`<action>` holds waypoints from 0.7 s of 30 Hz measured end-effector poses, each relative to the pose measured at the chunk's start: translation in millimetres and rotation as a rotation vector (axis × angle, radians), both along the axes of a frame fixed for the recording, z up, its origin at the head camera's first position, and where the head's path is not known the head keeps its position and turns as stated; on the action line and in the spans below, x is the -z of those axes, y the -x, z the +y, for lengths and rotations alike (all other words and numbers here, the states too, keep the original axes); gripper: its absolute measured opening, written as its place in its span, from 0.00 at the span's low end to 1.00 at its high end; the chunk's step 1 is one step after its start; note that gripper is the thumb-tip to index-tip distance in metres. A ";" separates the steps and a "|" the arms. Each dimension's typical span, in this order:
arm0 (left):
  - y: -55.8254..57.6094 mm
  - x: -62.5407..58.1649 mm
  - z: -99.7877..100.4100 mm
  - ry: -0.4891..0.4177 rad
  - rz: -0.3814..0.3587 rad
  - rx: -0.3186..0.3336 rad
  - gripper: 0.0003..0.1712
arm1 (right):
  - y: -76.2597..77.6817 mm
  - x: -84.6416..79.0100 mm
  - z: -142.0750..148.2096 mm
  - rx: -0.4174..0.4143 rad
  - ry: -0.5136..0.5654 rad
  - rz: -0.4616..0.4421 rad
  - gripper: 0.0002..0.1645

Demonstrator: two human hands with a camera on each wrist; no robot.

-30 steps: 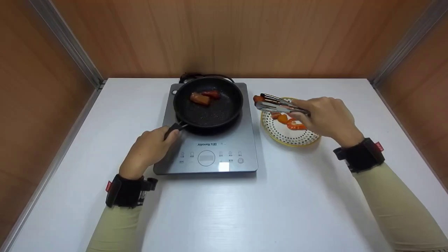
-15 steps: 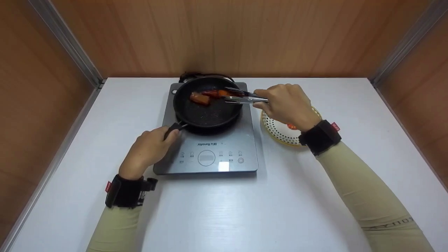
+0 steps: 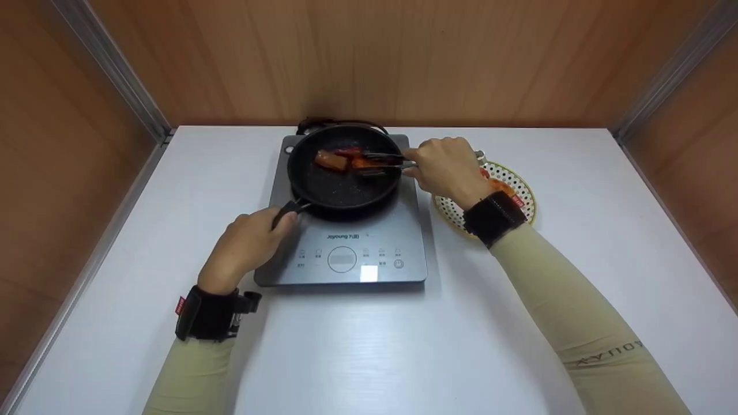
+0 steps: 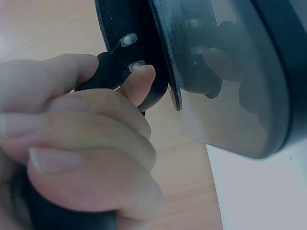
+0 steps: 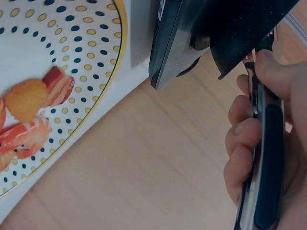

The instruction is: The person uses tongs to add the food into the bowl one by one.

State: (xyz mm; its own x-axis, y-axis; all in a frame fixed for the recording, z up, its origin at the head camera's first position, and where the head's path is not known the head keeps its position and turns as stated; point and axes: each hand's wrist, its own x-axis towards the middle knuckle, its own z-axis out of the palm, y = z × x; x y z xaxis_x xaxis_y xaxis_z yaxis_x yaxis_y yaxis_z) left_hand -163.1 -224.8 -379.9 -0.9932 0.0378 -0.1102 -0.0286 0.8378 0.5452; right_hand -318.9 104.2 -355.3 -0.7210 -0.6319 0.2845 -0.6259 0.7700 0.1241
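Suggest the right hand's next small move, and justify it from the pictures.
Perhaps the right hand should loosen the tongs and leave the orange piece in the pan: they reach over the pan to that piece, and the left hand grips the handle.

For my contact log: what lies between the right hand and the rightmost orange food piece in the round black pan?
Silver metal tongs, held in that hand, reach over the pan; see the head view.

Olive-yellow sleeves (image 3: 553, 294), black wrist straps (image 3: 494, 219), red tags (image 3: 180, 305), dark lettering (image 3: 608, 354)
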 end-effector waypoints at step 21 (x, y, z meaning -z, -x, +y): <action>-0.7 1.1 -1.1 -0.005 -0.001 -0.009 0.25 | 9.6 -10.4 -22.4 0.045 -0.098 -0.021 0.15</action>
